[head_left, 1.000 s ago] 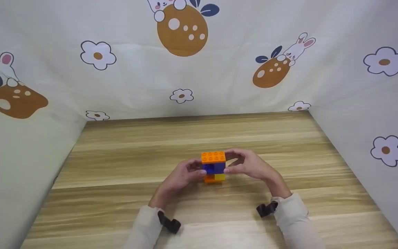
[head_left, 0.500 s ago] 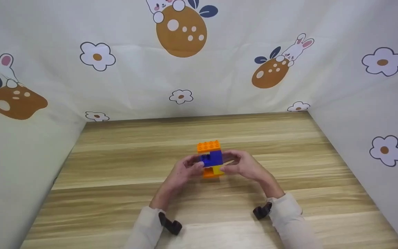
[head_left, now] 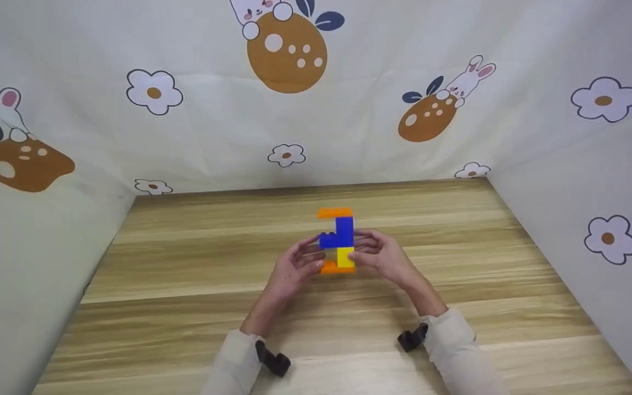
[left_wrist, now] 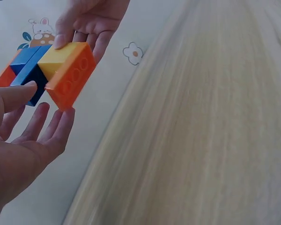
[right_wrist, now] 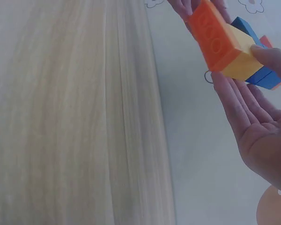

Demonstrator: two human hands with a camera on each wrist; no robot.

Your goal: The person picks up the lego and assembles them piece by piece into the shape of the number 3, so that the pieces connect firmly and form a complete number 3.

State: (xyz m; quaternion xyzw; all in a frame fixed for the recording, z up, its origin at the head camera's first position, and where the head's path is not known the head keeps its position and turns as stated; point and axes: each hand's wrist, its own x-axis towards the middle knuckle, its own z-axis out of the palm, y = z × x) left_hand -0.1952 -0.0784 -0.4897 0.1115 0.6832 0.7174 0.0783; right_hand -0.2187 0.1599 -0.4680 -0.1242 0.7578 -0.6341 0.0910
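Observation:
A stack of toy bricks (head_left: 338, 241) is held above the wooden table (head_left: 184, 307) between both hands. It has an orange brick at each end, with blue and yellow bricks between. My left hand (head_left: 306, 262) pinches its left side; in the left wrist view the left thumb (left_wrist: 16, 93) presses a blue brick, with the fingers spread under the stack (left_wrist: 61, 70). My right hand (head_left: 368, 253) pinches the right side. The right wrist view shows the right thumb (right_wrist: 271, 56) on the yellow brick and the right fingers (right_wrist: 234, 101) behind the stack (right_wrist: 222, 44).
Cream fabric printed with flowers and rabbits (head_left: 294, 109) walls the table in at the back, left and right. A black camera mount sits on each wrist (head_left: 272, 359) (head_left: 412, 337). Bare wood shows all around the hands.
Both hands have lifted the stack and carried it away from me, tipping it so its side faces the head camera instead of its studded top.

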